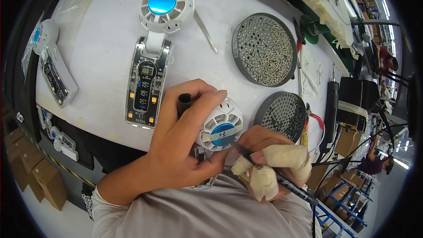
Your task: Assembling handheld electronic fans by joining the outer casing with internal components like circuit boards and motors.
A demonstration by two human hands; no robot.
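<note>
My left hand (185,128) is closed around a small white fan device (205,133) with a blue round centre. A strip of tape with handwriting (227,135) lies across that centre. Between the fingers of the same hand sits a black marker cap (184,100). In my right hand (273,163), whose fingers are wrapped in beige covers, is an uncapped black marker (288,184). Its tip is close to the tape; contact cannot be made out. The device's lower body is partly hidden by my left hand.
Another fan device (147,86) with a clear circuit body lies ahead, tweezers (205,31) beside it. Another (55,72) rests at far left. Dishes of silver screws (269,55) and black screws (286,121) stand right, near an electric screwdriver (331,110) and red-handled pliers (318,121).
</note>
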